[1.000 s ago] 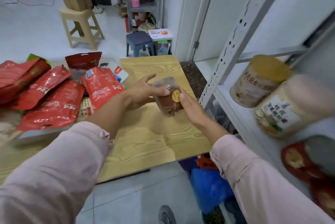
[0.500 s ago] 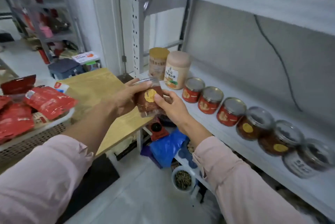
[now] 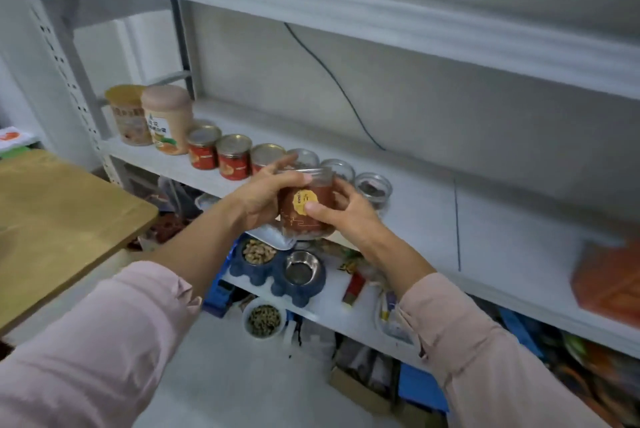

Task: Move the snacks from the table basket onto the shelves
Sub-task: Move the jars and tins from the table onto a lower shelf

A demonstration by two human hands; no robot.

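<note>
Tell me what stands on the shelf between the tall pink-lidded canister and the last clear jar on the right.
In the head view, three red cans come first, then two clear jars, partly hidden behind the held jar.

Soft, even indoor light; wide-angle bending at edges, blurred right side and sleeves

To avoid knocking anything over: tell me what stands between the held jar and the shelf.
Directly behind the jar, the row of clear-lidded jars occupies the shelf. Right of the last one, nothing visible blocks its bare surface until the orange packet far right.
</note>
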